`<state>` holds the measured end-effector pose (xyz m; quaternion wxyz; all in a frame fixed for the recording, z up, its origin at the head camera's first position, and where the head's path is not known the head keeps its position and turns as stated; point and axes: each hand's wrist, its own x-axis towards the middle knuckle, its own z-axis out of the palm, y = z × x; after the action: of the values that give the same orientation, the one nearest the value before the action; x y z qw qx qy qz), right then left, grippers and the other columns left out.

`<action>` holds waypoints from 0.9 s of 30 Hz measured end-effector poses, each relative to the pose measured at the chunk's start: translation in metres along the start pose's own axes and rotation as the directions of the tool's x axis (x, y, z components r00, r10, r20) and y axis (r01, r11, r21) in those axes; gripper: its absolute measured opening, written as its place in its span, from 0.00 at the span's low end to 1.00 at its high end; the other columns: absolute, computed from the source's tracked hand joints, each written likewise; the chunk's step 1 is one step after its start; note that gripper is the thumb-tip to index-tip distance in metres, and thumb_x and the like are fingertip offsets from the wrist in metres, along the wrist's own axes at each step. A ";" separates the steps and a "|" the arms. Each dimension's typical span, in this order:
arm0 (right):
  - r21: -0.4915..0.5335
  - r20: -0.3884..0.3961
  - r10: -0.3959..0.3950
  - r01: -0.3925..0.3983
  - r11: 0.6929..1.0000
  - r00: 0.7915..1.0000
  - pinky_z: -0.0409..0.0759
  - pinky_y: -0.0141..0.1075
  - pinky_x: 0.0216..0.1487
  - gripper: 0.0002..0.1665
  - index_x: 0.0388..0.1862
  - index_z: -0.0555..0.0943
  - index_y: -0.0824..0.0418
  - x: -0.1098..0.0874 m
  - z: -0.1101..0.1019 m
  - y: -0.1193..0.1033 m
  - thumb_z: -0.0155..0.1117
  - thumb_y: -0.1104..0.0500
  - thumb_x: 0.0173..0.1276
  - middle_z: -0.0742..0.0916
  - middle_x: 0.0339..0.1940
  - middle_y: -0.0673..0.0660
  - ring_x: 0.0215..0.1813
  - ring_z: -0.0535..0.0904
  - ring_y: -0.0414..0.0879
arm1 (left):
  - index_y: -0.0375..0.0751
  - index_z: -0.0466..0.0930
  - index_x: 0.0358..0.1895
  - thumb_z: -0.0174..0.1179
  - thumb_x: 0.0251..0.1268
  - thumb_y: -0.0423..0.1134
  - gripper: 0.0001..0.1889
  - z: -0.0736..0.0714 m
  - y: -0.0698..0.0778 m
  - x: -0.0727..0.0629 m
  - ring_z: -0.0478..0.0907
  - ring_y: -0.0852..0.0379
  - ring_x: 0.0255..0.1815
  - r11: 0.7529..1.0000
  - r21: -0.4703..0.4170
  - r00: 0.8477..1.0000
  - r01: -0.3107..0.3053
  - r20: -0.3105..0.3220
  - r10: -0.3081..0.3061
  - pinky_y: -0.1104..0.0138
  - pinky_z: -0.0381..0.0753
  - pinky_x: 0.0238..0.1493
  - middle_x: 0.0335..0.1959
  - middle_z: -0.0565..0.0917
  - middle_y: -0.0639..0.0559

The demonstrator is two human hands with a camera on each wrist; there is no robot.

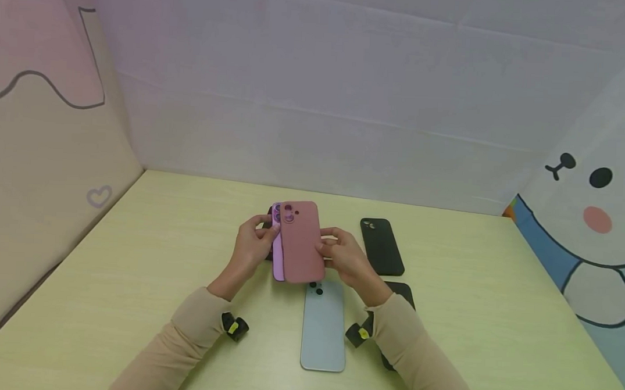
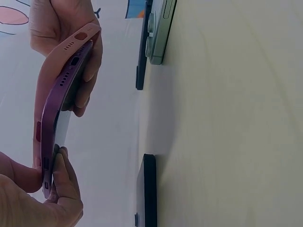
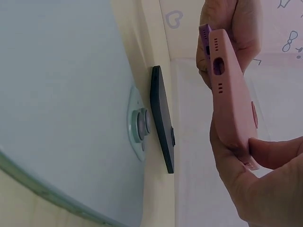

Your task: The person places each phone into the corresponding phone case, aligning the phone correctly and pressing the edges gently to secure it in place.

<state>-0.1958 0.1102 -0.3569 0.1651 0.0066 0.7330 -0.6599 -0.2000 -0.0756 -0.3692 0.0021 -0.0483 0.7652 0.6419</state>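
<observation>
My left hand (image 1: 254, 242) pinches a purple phone (image 1: 277, 258) by its left side, thumb on the back and fingers behind. From the other side my right hand (image 1: 345, 259) grips a pink phone case (image 1: 303, 250) between thumb and fingers. The case overlaps most of the phone's back, and a strip of purple shows along its left edge. In the left wrist view the purple phone (image 2: 53, 106) lies at a slant against the case's open side (image 2: 43, 90). Both are held above the table, the case's port opening (image 3: 218, 66) facing the right wrist camera.
A pale blue phone (image 1: 323, 335) lies camera side up below the hands. One black phone case (image 1: 383, 249) is at the right, another (image 1: 404, 291) partly under the right forearm. A dark item (image 1: 267, 223) sits behind the left hand. White cloth walls (image 1: 315, 131) enclose the table.
</observation>
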 end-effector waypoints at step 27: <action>0.044 -0.049 0.000 0.002 0.999 0.999 0.82 0.39 0.42 0.24 0.60 0.71 0.61 -0.002 -0.001 0.001 0.57 0.67 0.64 0.81 0.53 0.65 0.41 0.82 0.43 | 0.33 0.65 0.61 0.45 0.70 0.32 0.18 0.000 0.004 -0.002 0.82 0.58 0.34 0.994 -0.104 0.999 0.027 0.050 -0.022 0.66 0.82 0.39 0.45 0.80 0.32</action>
<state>-0.1938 0.1121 -0.3573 0.1467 0.0261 0.7221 -0.6756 -0.1987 -0.0752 -0.3650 0.0261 -0.0419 0.7297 0.6820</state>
